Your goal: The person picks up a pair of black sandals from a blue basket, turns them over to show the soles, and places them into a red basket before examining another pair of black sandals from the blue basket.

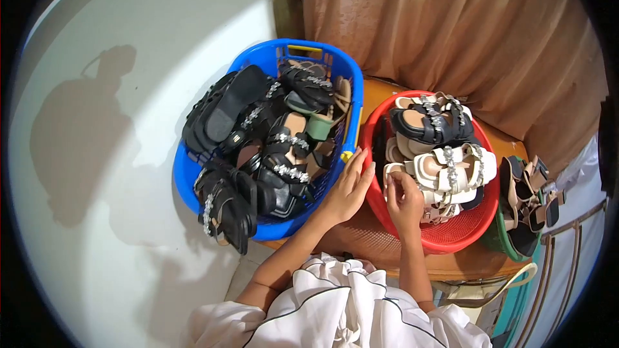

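A blue basket (356, 106) on the left holds several black sandals (288, 171) with jewelled straps and a green-heeled one (319, 127). Beside it stands a red basket (451, 242) with white jewelled sandals (451, 166) and black ones (431, 124) on top. My left hand (350, 188) is between the two baskets, fingers extended, near the red rim, holding nothing. Over the near left part of the red basket is my right hand (405, 201), its fingers bent together at the edge of a white sandal. Whether they grip it is hard to make out.
Both baskets rest on a wooden table (361, 235). At the right, a green basket (503, 235) holds more sandals (525, 196). A brown curtain (445, 26) hangs behind, a white wall (161, 45) stands left, and a pale strap (525, 276) lies near the table's right edge.
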The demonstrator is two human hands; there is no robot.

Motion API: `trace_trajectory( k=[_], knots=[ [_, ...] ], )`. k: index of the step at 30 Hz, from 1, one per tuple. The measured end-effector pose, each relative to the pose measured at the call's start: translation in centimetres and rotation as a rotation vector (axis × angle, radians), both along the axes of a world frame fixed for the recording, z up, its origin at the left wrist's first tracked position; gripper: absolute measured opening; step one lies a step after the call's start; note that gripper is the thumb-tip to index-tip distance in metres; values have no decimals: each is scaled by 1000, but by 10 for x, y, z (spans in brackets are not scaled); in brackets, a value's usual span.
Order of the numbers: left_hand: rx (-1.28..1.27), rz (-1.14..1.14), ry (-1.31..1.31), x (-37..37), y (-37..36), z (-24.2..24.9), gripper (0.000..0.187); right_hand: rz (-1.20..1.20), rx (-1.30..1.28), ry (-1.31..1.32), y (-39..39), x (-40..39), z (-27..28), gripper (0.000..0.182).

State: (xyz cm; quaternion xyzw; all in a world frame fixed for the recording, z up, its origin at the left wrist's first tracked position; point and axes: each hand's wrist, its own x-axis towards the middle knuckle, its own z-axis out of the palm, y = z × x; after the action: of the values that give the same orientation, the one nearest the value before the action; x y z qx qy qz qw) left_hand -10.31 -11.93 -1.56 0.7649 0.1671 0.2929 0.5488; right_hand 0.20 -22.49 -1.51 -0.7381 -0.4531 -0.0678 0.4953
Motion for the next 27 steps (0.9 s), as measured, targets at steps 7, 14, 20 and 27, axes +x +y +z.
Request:
trace_trajectory(
  k=[7, 14, 20, 27],
  knots=[
    [94, 190, -58, -53, 2, 17, 51, 234, 24, -94, 33, -30, 11, 8],
    [382, 339, -100, -120, -9, 64, 52, 550, -50, -28, 62, -76, 15, 9],
    [513, 573, -253, -174, -9, 73, 45, 713, -102, -73, 71, -105, 17, 16],
    [493, 1095, 115, -225, 8, 42, 41, 928, 3, -194, 69, -134, 41, 53]
  ],
)
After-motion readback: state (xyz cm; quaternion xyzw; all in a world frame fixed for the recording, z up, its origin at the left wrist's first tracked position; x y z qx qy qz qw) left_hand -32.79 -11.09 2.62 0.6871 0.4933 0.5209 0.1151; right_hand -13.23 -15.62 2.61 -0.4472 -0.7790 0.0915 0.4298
